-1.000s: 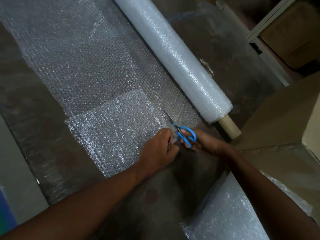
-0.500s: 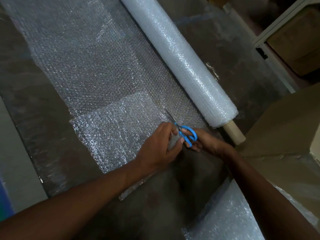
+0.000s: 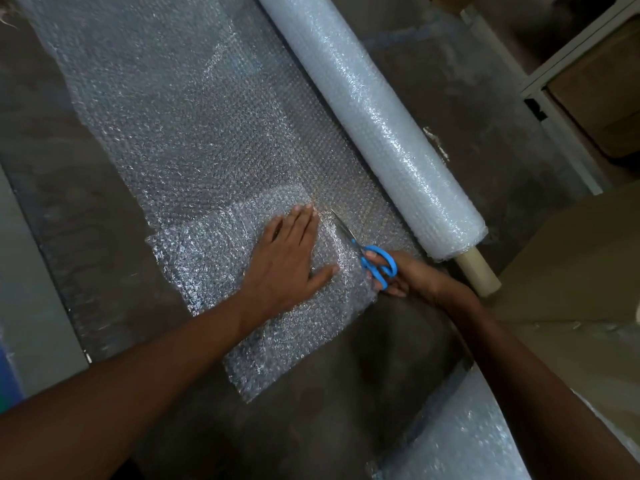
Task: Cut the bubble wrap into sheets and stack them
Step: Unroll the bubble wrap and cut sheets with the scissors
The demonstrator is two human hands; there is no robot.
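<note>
A long roll of bubble wrap (image 3: 374, 112) on a cardboard core lies diagonally on the dark table, with a wide unrolled length (image 3: 180, 109) spread to its left. A smaller piece of bubble wrap (image 3: 214, 258) lies on top near the front. My left hand (image 3: 289, 261) presses flat on that piece, fingers straight and together. My right hand (image 3: 412, 277) grips blue-handled scissors (image 3: 372, 256), fingers through the loops. Their blades point up and left into the wrap just right of my left fingertips.
A brown cardboard box (image 3: 568, 258) stands at the right by the roll's core end. More bubble wrap (image 3: 460, 441) lies at the bottom right. A white shelf frame (image 3: 554, 67) with boxes is at the top right. The table's left edge (image 3: 41, 271) runs diagonally.
My left hand let go of the wrap's edge beside the scissors and now lies flat on the sheet. The smaller piece has spread out flatter toward the front. The scissors stay at the cut.
</note>
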